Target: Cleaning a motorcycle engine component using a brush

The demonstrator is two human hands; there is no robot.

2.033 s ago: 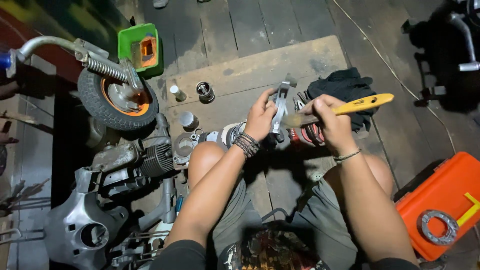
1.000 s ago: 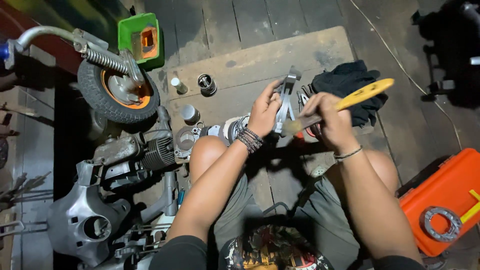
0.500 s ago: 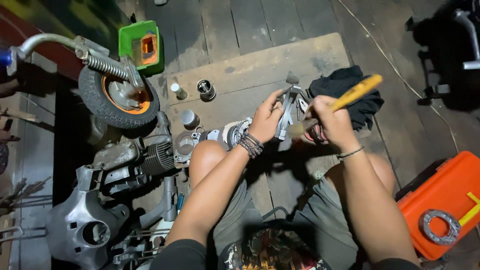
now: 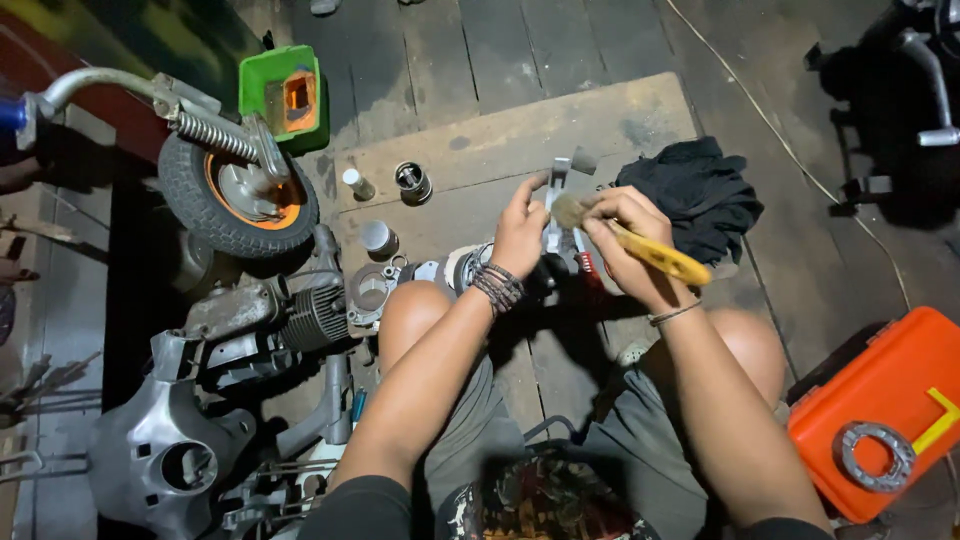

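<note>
Yellow plastic shows in the right hand [image 4: 625, 245]: the handle of a brush [image 4: 650, 252], gripped in a closed fist, its bristle head pointing up and left against a grey metal part [image 4: 556, 205]. The left hand [image 4: 520, 232] holds that part upright, fingers curled about its left edge and thumb behind; what kind of part it is cannot be told. A beaded wristband sits on the left wrist and a thin band on the right. Both hands meet above the person's knees, over a sheet of cardboard [image 4: 480, 150] laid on the plank floor.

Just right of the right hand lies a black cloth [image 4: 700, 195]. Beyond the left hand, on the cardboard, stand a small cylinder [image 4: 412, 182] and a white cap [image 4: 357, 184], with a round silver tin [image 4: 378, 238] nearer the wrist. Under the left wrist lies a round engine piece [image 4: 455, 270], and something red [image 4: 585, 265] lies just under the right hand.

Well to the left of the left hand is a small wheel [image 4: 235, 205] with an orange hub and a spring, and a green box [image 4: 283, 98] past it. Below the wheel lie a finned engine [image 4: 300, 320] and a grey cover [image 4: 165, 450]. Well to the right of the right arm sits an orange case [image 4: 900, 400] with a metal ring [image 4: 875, 455] on it.
</note>
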